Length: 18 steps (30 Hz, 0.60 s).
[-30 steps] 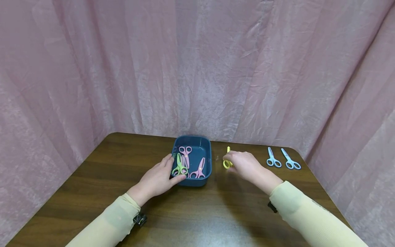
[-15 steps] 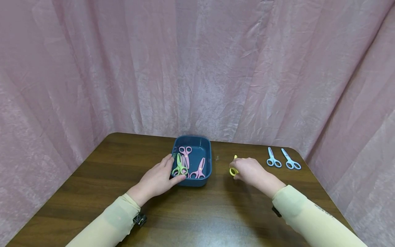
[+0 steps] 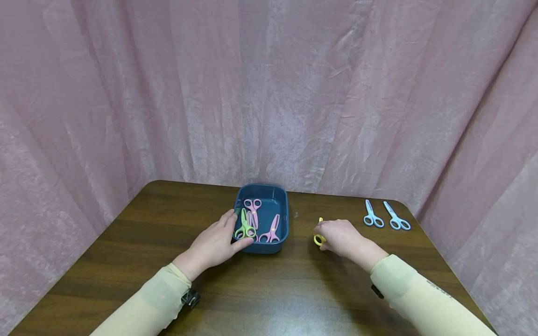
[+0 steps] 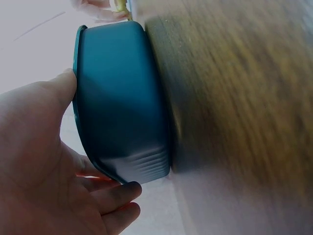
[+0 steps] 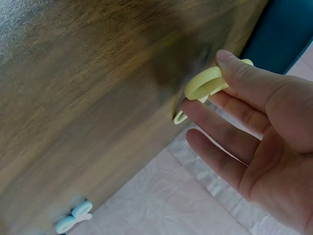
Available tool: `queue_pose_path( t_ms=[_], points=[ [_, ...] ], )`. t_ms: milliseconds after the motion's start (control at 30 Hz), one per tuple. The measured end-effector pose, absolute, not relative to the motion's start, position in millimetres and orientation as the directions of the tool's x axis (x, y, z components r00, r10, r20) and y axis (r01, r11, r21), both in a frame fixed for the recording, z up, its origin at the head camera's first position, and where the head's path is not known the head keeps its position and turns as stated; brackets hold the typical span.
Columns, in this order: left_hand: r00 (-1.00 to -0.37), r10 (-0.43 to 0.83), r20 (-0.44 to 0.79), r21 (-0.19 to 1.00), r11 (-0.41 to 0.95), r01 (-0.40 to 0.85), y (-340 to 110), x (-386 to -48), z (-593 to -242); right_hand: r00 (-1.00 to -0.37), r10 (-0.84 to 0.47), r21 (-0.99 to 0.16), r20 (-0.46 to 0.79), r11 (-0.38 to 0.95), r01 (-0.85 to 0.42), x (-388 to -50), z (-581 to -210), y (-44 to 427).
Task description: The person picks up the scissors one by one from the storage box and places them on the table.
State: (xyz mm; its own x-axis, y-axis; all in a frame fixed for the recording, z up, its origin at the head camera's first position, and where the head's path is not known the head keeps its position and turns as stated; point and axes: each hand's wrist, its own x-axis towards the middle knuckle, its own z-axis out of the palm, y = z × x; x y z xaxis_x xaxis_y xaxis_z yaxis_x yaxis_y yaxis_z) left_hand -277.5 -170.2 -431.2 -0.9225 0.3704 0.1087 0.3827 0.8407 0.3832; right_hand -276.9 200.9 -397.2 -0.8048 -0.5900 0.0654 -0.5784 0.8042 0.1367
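In the head view, my right hand pinches yellow scissors by the handle, low over the table to the right of a dark blue bin. The right wrist view shows my thumb and forefinger on one handle loop of the scissors, with the other fingers spread. My left hand rests on the bin's near left corner; in the left wrist view its thumb and fingers touch the rim of the bin, lightly bent. Inside lie green scissors and several pink ones.
Two pairs of light blue scissors, one on the left and one on the right, lie at the far right of the brown wooden table. A pink curtain hangs behind the table's far edge.
My right hand has moved to the right and nearer to me with the yellow scissors in its fingers. The left hand and the bin have stayed in place.
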Motion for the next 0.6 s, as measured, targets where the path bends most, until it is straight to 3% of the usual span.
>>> queue_pose_path(
  t_ms=[600],
  points=[
    [-0.927, 0.365, 0.090, 0.385, 0.845, 0.371, -170.4, -277.8, -433.2, -0.765, -0.632, 0.117, 0.125, 0.775, -0.621, -273.0, -412.8, 207.4]
  ],
)
